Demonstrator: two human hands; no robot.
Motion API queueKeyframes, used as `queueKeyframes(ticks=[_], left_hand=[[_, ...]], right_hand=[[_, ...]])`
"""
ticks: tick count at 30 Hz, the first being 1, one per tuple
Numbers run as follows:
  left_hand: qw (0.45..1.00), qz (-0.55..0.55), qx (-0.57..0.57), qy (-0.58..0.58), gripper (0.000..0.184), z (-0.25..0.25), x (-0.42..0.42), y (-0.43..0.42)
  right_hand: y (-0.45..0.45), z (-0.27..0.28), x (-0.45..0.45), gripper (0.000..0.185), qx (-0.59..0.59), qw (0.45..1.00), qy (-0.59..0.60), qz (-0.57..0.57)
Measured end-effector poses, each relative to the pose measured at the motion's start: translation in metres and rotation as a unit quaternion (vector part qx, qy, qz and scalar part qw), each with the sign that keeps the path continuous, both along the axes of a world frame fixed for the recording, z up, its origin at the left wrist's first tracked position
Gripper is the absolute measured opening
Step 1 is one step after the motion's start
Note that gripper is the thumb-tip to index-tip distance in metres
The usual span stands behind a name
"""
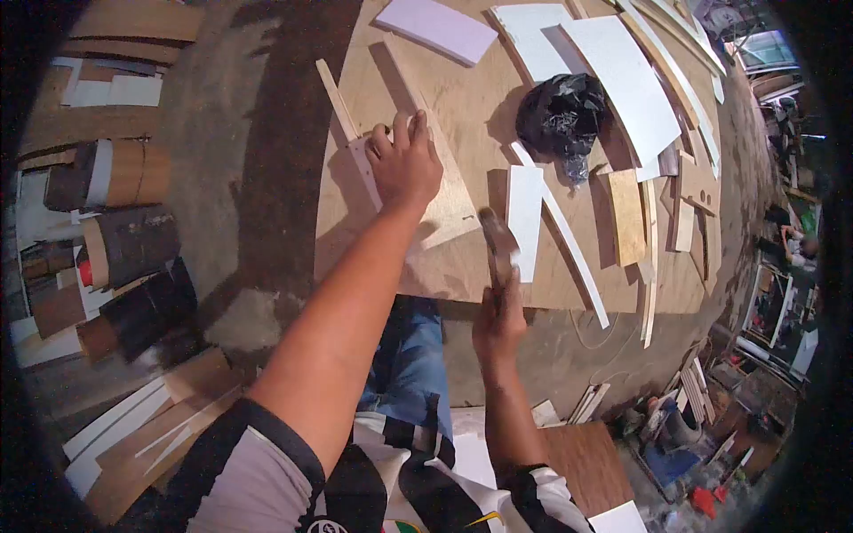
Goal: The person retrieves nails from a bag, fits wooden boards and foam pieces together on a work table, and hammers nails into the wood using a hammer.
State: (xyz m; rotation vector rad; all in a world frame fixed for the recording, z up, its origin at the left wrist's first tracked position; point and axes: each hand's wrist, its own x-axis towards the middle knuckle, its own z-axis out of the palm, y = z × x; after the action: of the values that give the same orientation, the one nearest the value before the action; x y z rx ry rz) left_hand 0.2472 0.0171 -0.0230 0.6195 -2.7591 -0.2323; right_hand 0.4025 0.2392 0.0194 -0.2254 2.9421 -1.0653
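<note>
My left hand [405,164] presses over a wooden assembly [449,209], its fingers curled on the wood. The assembly has a flat pale board, a narrow strip [336,99] at the left, and a strip with small dark holes under my hand. A small nail [469,217] shows near the board's right corner. In my right hand [499,324] is a hammer [498,238], blurred by motion, just right of that corner. My right fingers wrap round its handle. What the left fingertips touch underneath is hidden.
The plywood tabletop [355,258] also bears a black plastic bag [562,115], white panels [622,80], a lilac board [435,28], a short white board [524,222] and a yellowish block [627,218]. Wood offcuts lie on the floor at left [142,426] and right.
</note>
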Motion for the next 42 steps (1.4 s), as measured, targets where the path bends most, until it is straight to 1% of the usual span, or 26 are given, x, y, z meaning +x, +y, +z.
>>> queueKeyframes(ticks=[2,3,5,6,7,9,10,11,13,15,17,20,21,23,24,26,27,29,32,33,35,36,38,39,41,42], left_hand=[[1.0,0.001,0.011,-0.009,0.052,-0.001,0.002,0.0],[1.0,0.001,0.011,-0.013,0.052,-0.002,0.004,-0.001],[1.0,-0.005,0.023,-0.004,0.051,-0.001,0.002,-0.001],[1.0,-0.005,0.02,0.002,0.051,0.002,-0.003,-0.004],[1.0,0.002,-0.003,0.008,0.047,0.003,-0.003,-0.005],[1.0,0.0,-0.017,0.007,0.044,0.001,0.003,0.003],[1.0,0.002,-0.012,0.009,0.044,0.002,0.001,0.001],[1.0,0.002,-0.007,0.008,0.044,0.002,0.004,0.0],[1.0,0.003,0.001,0.001,0.045,0.001,0.005,0.0],[1.0,0.004,0.007,0.005,0.046,0.004,-0.002,-0.002],[1.0,0.01,0.0,-0.012,0.046,0.003,0.003,0.001],[1.0,0.005,0.018,-0.022,0.046,0.005,0.003,0.001],[1.0,0.004,0.018,-0.024,0.046,0.002,0.006,0.0],[1.0,0.005,0.013,-0.016,0.046,-0.001,0.002,-0.001],[1.0,0.008,0.011,-0.009,0.046,0.001,-0.003,-0.003],[1.0,0.002,0.016,-0.007,0.046,0.001,0.002,-0.001],[1.0,0.004,0.015,-0.002,0.046,0.003,-0.002,-0.003],[0.999,-0.003,0.026,-0.018,0.046,0.004,0.004,-0.001],[1.0,0.004,0.009,-0.014,0.046,0.0,0.002,-0.001],[1.0,0.0,0.012,-0.019,0.046,-0.001,0.007,0.001],[1.0,0.008,0.01,0.003,0.046,-0.001,0.002,0.0],[1.0,0.009,0.011,0.0,0.046,-0.002,0.005,0.0],[1.0,-0.002,0.017,0.008,0.046,0.0,0.004,-0.001],[1.0,0.001,0.016,0.013,0.046,0.001,-0.001,-0.003],[1.0,0.002,0.022,-0.008,0.046,0.002,0.003,-0.001],[1.0,0.003,0.022,-0.005,0.046,0.003,-0.002,-0.002]], right_hand=[[0.002,-0.01,0.01,0.066,-0.045,0.986,0.161,-0.005],[0.0,-0.01,0.009,0.066,-0.045,0.986,0.158,-0.005],[-0.003,-0.006,0.002,0.063,0.011,0.997,-0.07,0.008],[-0.004,-0.001,-0.001,0.062,-0.01,0.996,-0.083,-0.008],[-0.007,0.007,-0.005,0.062,-0.011,0.996,-0.084,-0.006],[-0.01,0.023,-0.005,0.063,-0.04,0.998,0.004,-0.039],[-0.01,0.017,0.0,0.064,-0.055,0.997,0.042,-0.046],[-0.013,0.016,0.001,0.064,-0.055,0.997,0.039,-0.046],[-0.018,0.015,-0.004,0.063,0.02,0.993,-0.114,-0.012],[-0.02,0.01,-0.008,0.062,0.048,0.993,-0.111,-0.004],[-0.022,0.021,-0.005,0.062,-0.055,0.997,-0.043,-0.043],[-0.017,0.021,0.005,0.062,-0.023,0.999,0.028,-0.041],[-0.018,0.022,0.005,0.062,-0.023,0.999,0.026,-0.041],[-0.02,0.025,-0.003,0.061,0.068,0.988,-0.133,-0.032],[-0.02,0.021,-0.006,0.061,0.066,0.989,-0.127,-0.029],[-0.014,0.016,0.003,0.061,0.0,0.999,0.006,-0.032],[-0.017,0.016,-0.004,0.061,-0.001,0.999,0.011,-0.03],[-0.02,0.026,-0.003,0.061,0.077,0.988,-0.132,-0.039],[-0.021,0.04,-0.019,0.061,0.077,0.983,-0.162,-0.037],[-0.018,0.039,-0.01,0.061,0.079,0.982,-0.166,-0.041],[-0.017,0.031,-0.003,0.061,-0.003,0.997,-0.053,-0.047],[-0.019,0.032,-0.003,0.061,-0.002,0.997,-0.056,-0.046],[-0.024,0.036,-0.007,0.062,0.068,0.975,-0.201,-0.059],[-0.023,0.033,-0.011,0.062,0.067,0.977,-0.195,-0.056],[-0.016,0.027,-0.003,0.063,0.007,0.995,-0.082,-0.051],[-0.019,0.029,-0.008,0.063,0.007,0.996,-0.079,-0.05]])
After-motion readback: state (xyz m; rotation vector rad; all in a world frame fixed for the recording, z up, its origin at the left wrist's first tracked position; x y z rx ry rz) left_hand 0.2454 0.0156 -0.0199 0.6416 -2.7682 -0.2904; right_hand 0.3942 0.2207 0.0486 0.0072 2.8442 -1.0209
